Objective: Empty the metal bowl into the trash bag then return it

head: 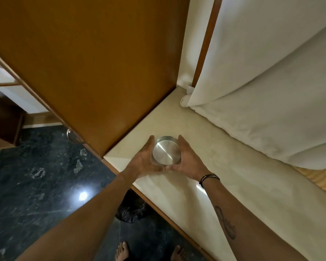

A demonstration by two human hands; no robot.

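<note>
A round metal bowl [166, 150] with a shiny, bare inside sits between both my hands over the near corner of a cream counter [205, 166]. My left hand [145, 159] cups its left side and my right hand [186, 159] cups its right side, thumbs meeting under the near rim. I cannot tell whether the bowl rests on the counter or is just above it. A black trash bag [131, 210] lies on the dark floor below the counter's edge, partly hidden by my left forearm.
A brown wooden panel [94, 68] rises at the counter's left end. White curtains [271, 91] hang over the counter's back right. The dark green marble floor [36, 185] spreads to the left. My bare feet [149, 251] stand near the counter's front.
</note>
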